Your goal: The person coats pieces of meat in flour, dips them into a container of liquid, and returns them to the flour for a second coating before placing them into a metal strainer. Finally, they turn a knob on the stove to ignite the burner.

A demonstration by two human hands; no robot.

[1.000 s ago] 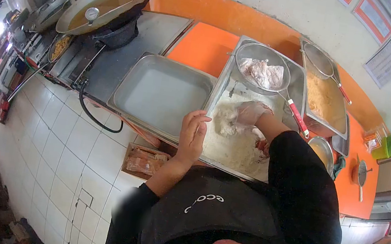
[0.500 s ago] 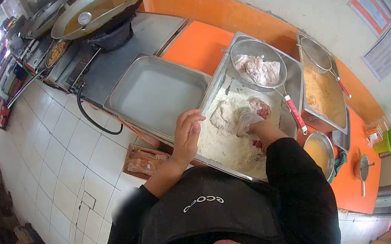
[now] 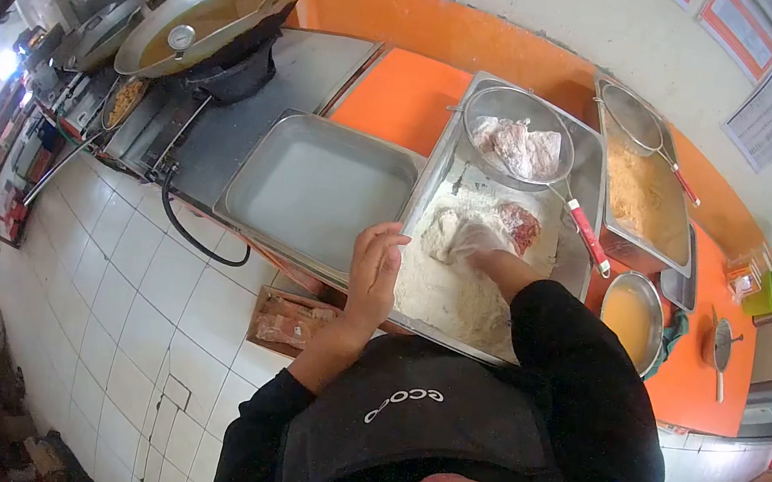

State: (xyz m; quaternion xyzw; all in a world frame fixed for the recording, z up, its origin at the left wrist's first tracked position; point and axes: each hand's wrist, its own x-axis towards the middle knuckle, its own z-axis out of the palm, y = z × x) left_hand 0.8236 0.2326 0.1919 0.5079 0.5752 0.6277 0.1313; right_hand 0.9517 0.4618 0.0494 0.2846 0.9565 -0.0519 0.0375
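In the head view, a deep metal pan (image 3: 583,193) of white flour (image 3: 448,295) lies in front of me. My right hand (image 3: 478,244), in a clear plastic glove, is down in the flour. Beside it sit a flour-coated piece of meat (image 3: 444,234) on the left and a red, partly floured piece of meat (image 3: 519,227) on the right. Flour and blur hide its fingertips. My left hand (image 3: 375,269) rests at the pan's left rim, bare, fingers stretched out, holding nothing. A strainer (image 3: 566,186) with floured meat pieces (image 3: 517,149) sits across the pan's far end.
A shallow metal tray (image 3: 321,172) stands left. Farther left are a wok of oil (image 3: 161,45) and a thermometer (image 3: 181,38). At right are a pan of crumbs (image 3: 631,193), a second strainer (image 3: 632,120) and a bowl of yellow liquid (image 3: 631,318). A box (image 3: 289,319) sits below.
My right hand has shifted left through the flour toward the coated piece. The red meat on the right shows more now. My left hand stays at the rim.
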